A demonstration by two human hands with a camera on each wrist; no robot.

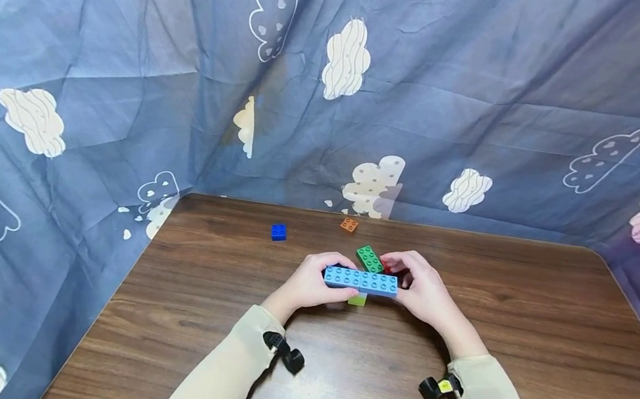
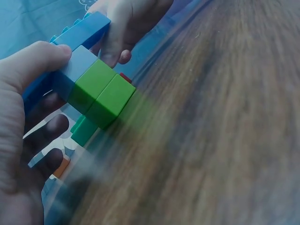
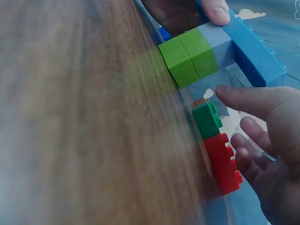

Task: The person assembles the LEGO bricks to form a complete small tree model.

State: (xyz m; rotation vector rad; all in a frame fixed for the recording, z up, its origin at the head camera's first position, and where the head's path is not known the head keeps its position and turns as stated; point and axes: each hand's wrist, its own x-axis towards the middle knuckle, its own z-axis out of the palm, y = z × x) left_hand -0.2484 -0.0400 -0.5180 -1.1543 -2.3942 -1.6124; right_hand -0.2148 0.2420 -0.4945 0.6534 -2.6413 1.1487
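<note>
Two blue eight-stud bricks, a left one (image 1: 343,277) and a right one (image 1: 378,284), lie end to end in a row. Below them a pale blue brick (image 2: 77,65) sits on two stacked lime green bricks (image 3: 190,56), which stand on the table. My left hand (image 1: 310,282) pinches the left blue brick, thumb on the near side and fingers behind. At the right end of the row is my right hand (image 1: 423,290), fingers loosely spread and thumb close by the right blue brick. Beside those fingers lies a red brick (image 3: 220,164), mostly hidden in the head view.
A green brick (image 1: 370,258) lies just behind the stack, close to the red one. Farther back are a small dark blue brick (image 1: 279,232) and an orange brick (image 1: 349,225). A patterned blue cloth (image 1: 295,157) hangs along the back edge of the wooden table (image 1: 520,314).
</note>
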